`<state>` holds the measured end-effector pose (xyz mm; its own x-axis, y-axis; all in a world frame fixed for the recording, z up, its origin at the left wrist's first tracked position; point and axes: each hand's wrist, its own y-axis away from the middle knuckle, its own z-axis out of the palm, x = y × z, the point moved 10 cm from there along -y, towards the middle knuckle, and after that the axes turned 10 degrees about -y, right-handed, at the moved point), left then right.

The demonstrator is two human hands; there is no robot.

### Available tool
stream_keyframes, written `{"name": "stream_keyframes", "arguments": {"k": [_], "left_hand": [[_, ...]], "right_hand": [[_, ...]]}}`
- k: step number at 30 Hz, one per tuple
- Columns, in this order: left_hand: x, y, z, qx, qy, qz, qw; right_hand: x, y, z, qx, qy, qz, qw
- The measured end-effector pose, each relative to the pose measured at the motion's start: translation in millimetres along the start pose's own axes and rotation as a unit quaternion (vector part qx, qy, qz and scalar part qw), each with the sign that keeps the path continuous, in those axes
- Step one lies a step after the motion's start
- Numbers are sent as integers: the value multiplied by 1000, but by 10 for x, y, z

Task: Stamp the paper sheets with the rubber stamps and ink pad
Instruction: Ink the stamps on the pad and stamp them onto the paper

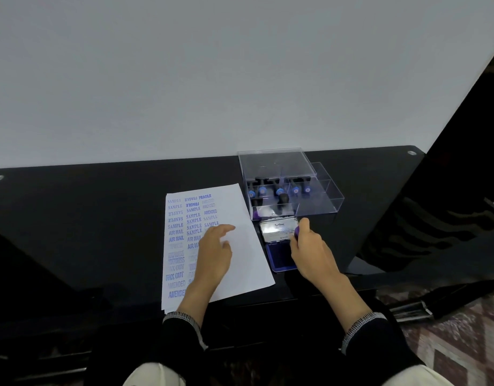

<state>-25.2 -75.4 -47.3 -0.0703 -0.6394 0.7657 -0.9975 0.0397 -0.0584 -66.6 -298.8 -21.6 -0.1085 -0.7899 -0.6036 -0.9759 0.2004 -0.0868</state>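
Observation:
A white paper sheet lies on the black table, its left part covered with several blue stamped words. My left hand rests flat on the sheet with fingers spread. To the right sits the open ink pad, its blue pad facing up and its shiny metal lid tipped back. My right hand grips a rubber stamp with a purple end over the pad's right side. Most of the stamp is hidden in my fingers.
A clear plastic box with several black-handled, blue-capped stamps stands behind the ink pad, its lid open. The black table meets a white wall at the back. A dark panel leans at the right.

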Motion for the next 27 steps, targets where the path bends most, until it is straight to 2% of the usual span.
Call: {"name": "stream_keyframes", "arguments": {"k": [7, 11, 14, 21, 27], "left_hand": [[-223, -77, -398, 108, -137, 7, 985], [-417, -106, -398, 91, -239, -32, 966], [-471, -90, -363, 83, -249, -40, 964], [-488, -70, -345, 94, -247, -35, 964], [-479, -73, -344, 97, -251, -30, 963]], "right_hand": [[14, 30, 48, 17, 30, -26, 999], [15, 20, 56, 16, 30, -34, 999], [31, 24, 39, 11, -19, -25, 999], [-42, 17, 84, 21, 73, -52, 996], [-28, 21, 34, 22, 29, -36, 999]]}}
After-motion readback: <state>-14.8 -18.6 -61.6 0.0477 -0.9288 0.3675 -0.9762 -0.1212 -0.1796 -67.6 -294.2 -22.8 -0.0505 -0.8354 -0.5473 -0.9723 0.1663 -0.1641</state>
